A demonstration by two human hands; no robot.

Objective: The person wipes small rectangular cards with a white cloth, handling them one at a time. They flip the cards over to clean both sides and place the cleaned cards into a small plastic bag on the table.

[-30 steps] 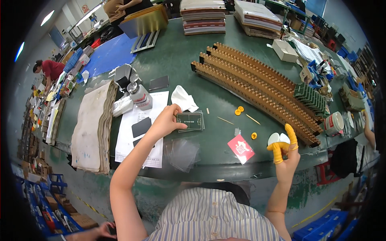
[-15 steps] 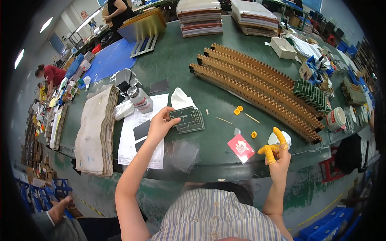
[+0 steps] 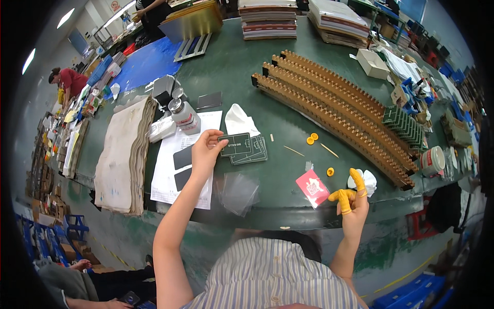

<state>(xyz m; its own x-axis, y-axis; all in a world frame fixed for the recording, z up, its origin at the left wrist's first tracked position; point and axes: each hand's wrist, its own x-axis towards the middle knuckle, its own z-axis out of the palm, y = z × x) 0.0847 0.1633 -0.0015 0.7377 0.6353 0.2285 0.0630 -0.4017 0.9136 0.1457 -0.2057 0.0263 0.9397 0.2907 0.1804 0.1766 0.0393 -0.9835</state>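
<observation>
A dark green table [image 3: 288, 67] carries long rows of brown toothed racks [image 3: 334, 110]. Left of the racks lie a stack of small dark panels [image 3: 247, 149], a white paper sheet [image 3: 170, 175] and a thick pile of beige cloths [image 3: 126, 154]. Below the racks sit a red packet [image 3: 312, 188], clear plastic sleeves [image 3: 238, 193] and small orange rings [image 3: 311, 138].

A flat red packet [image 3: 312, 187] lies at the table edge, beside clear plastic sleeves [image 3: 237, 192].

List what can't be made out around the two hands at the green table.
- Head view: the top dark board under the left hand; its print is too small, and the fingers cover its left edge.
- White wad behind the right hand: the yellow-capped fingers hide most of it, so what it is stays unclear.
- Clear sleeves: see-through, count unreadable.
</observation>
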